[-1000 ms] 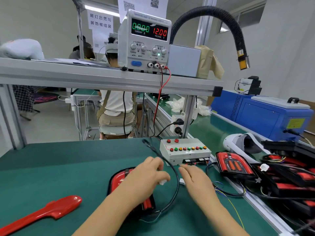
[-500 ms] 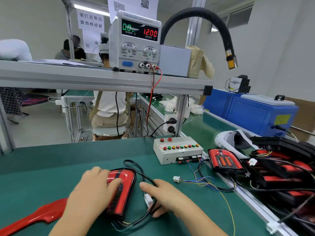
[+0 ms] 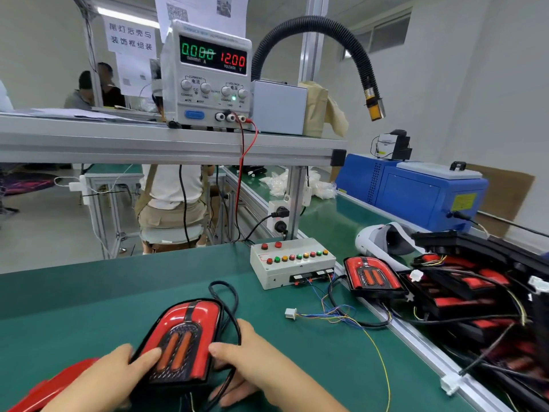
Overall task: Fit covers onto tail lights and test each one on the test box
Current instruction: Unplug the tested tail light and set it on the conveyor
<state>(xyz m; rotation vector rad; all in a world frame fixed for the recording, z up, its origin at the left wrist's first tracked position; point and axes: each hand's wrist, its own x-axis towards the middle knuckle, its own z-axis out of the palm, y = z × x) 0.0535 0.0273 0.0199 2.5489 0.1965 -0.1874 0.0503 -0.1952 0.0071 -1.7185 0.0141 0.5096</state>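
Left hand [image 3: 118, 373] and right hand [image 3: 252, 364] grip the tail light [image 3: 184, 340].

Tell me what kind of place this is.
Probably a factory assembly line for vehicle lamps: a power supply on the shelf, a test box on the green bench, one tail light up front and a heap of tail lights at the right.
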